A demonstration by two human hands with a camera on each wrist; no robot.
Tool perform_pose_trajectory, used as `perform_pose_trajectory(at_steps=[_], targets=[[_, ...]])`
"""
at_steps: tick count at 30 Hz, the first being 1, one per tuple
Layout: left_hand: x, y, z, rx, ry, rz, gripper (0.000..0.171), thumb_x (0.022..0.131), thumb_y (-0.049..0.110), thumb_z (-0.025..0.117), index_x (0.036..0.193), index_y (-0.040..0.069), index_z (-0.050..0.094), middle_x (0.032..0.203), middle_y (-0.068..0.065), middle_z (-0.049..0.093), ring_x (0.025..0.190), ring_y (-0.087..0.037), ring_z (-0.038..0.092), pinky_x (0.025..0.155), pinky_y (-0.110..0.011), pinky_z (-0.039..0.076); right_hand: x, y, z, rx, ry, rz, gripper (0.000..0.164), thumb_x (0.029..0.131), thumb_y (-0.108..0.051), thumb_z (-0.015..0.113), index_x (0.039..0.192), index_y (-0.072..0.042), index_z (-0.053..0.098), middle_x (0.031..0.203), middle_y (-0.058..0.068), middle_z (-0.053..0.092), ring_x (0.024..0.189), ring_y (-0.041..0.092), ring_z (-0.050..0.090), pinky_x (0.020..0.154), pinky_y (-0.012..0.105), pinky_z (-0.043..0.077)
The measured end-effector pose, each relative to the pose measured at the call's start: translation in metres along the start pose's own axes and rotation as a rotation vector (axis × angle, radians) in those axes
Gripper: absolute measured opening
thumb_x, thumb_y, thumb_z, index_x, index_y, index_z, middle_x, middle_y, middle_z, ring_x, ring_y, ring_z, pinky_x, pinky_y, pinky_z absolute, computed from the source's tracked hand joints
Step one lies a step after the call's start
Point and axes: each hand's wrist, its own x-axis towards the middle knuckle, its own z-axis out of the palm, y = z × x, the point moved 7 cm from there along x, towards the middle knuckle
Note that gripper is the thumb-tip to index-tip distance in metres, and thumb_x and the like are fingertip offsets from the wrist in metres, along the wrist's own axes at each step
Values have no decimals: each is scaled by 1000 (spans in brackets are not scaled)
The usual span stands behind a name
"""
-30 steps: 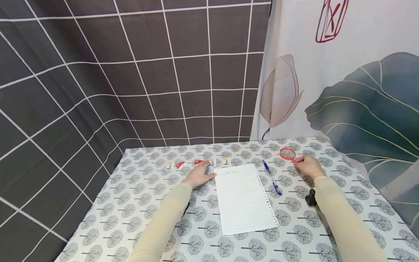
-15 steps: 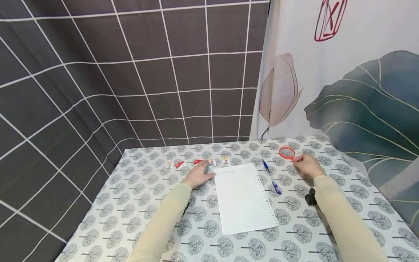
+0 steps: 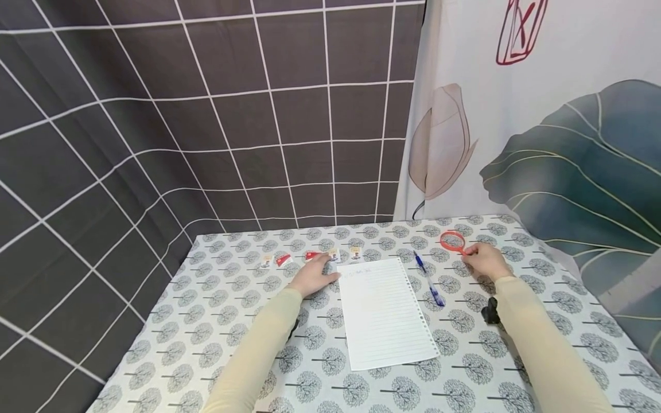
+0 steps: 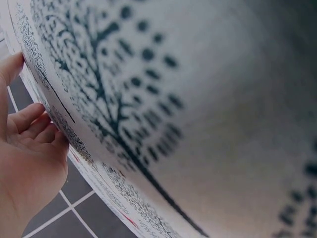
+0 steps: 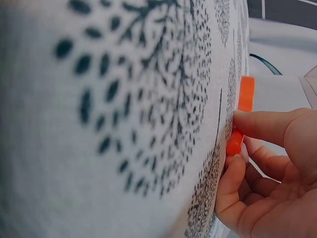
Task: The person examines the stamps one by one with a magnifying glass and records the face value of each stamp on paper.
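Tree-print tablecloth (image 3: pixel 155 367); we can't read faint handwriting (image 3: pixel 358 271) on lined paper (image 3: pixel 387 315). Our right hand (image 3: pixel 487 262) pinches the red-orange magnifier (image 5: pixel 246 94), right of the pen (image 3: pixel 429 280); left hand (image 3: pixel 312 276), thumb apart from fingers, rests by cards (image 3: pixel 283 260) and paper.

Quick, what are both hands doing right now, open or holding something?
Left hand: open, fingers relaxed, among the small cards.
Right hand: closed, holding the red magnifying glass by its handle.
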Motion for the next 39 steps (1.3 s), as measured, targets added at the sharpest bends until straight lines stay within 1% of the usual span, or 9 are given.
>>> perform_pose_trajectory(at_steps=[4, 9, 13, 20, 23, 27, 32, 35, 39], targets=[[-2, 0, -1, -7, 0, -7, 75, 95, 46, 65, 151, 1, 42, 160, -17, 35, 144, -37, 36, 119, -52, 29, 1, -2, 1, -7, -1, -8, 34, 99, -13, 58, 117, 16, 56, 83, 13, 68, 69, 21, 64, 69, 44, 57], [-3, -1, -2, 2, -5, -19, 75, 95, 47, 65, 152, 2, 42, 160, -16, 34, 145, -36, 36, 119, -52, 30, 1, -2, 2, 29, -17, -7, 36, 99, -14, 57, 120, 16, 54, 84, 13, 67, 70, 20, 64, 64, 39, 57], [-2, 2, -5, 16, -11, -19, 75, 96, 48, 63, 152, 3, 41, 161, -16, 33, 146, -35, 34, 120, -50, 28, 1, 0, 1, 46, -34, -5, 39, 100, -14, 57, 123, 17, 52, 86, 14, 67, 73, 22, 64, 66, 39, 57], [-1, 5, -5, 22, -14, -19, 74, 97, 47, 62, 153, 3, 40, 161, -16, 33, 146, -34, 34, 121, -48, 27, 0, -1, -1, 23, -26, -3, 39, 100, -15, 58, 122, 16, 52, 86, 15, 67, 74, 25, 63, 66, 41, 56], [-1, 4, -4, 26, -16, -23, 74, 97, 47, 62, 153, 3, 41, 161, -15, 34, 146, -33, 34, 121, -48, 28, 0, -2, -2, 5, -26, -6, 37, 100, -15, 58, 120, 16, 54, 85, 14, 67, 74, 24, 63, 67, 42, 55], [0, 5, -4, 27, -7, -13, 72, 97, 46, 63, 152, 4, 42, 161, -13, 34, 147, -32, 33, 121, -48, 28, -1, -1, -3, 44, -49, -1, 39, 99, -15, 58, 121, 16, 52, 86, 13, 66, 69, 20, 63, 64, 38, 56], [1, 7, -6, 37, 0, -1, 71, 98, 46, 62, 152, 5, 43, 162, -12, 33, 149, -29, 30, 121, -48, 27, -2, 5, -4, 154, -92, 40, 45, 99, -19, 61, 125, 14, 46, 94, 15, 61, 68, 19, 63, 60, 34, 57], [0, 6, -6, 43, 5, 0, 70, 99, 45, 61, 152, 4, 43, 162, -12, 32, 149, -29, 29, 121, -47, 27, -3, 6, -5, 151, -77, 40, 46, 98, -22, 61, 126, 12, 47, 99, 19, 60, 72, 20, 63, 62, 34, 57], [-4, 10, -7, 62, 13, 26, 68, 100, 45, 58, 152, 3, 42, 161, -14, 34, 149, -30, 30, 121, -47, 28, -3, 1, -7, 71, -6, -15, 44, 98, -20, 60, 126, 12, 49, 103, 25, 59, 71, 22, 64, 60, 34, 57]])
